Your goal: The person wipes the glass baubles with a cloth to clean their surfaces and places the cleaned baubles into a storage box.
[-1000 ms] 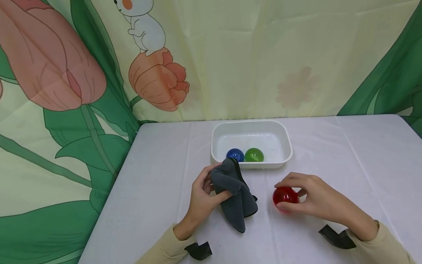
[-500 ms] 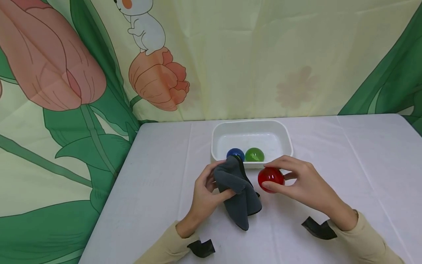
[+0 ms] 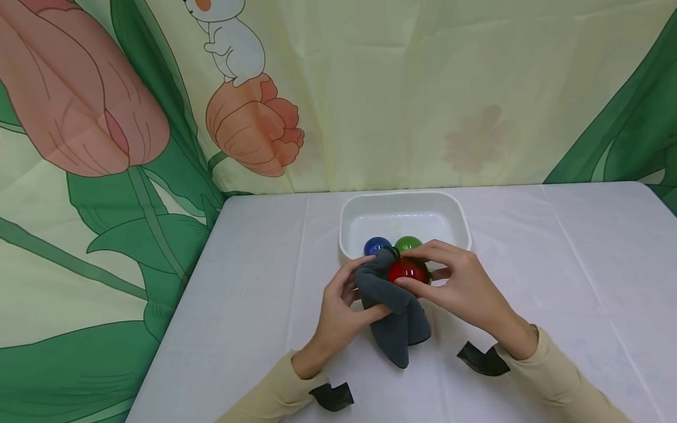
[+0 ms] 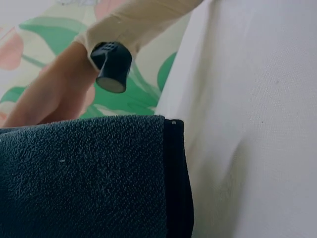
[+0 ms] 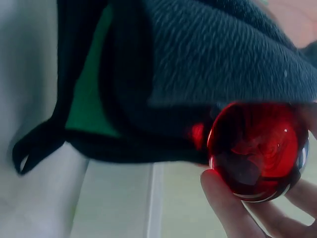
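Note:
My left hand (image 3: 344, 314) grips a dark grey-blue cloth (image 3: 398, 311) with black edging, which hangs in folds over the table. In the right wrist view a green underside and a small loop show on the cloth (image 5: 223, 54). A clear red ball (image 3: 408, 271) is pinched between the thumb and fingers of my right hand (image 3: 457, 282), right against the cloth's right side. The left wrist view is mostly filled by the cloth (image 4: 84, 173).
Just behind the hands stands a white rectangular tray (image 3: 465, 232). A blue ball (image 3: 375, 244) and a green ball (image 3: 408, 242) lie at its near side. White cloth covers the table (image 3: 254, 282); a printed curtain (image 3: 370, 106) hangs behind.
My right hand has lifted the red ball and carried it leftward and away from me, up to the cloth. The left hand has shifted slightly right with the cloth.

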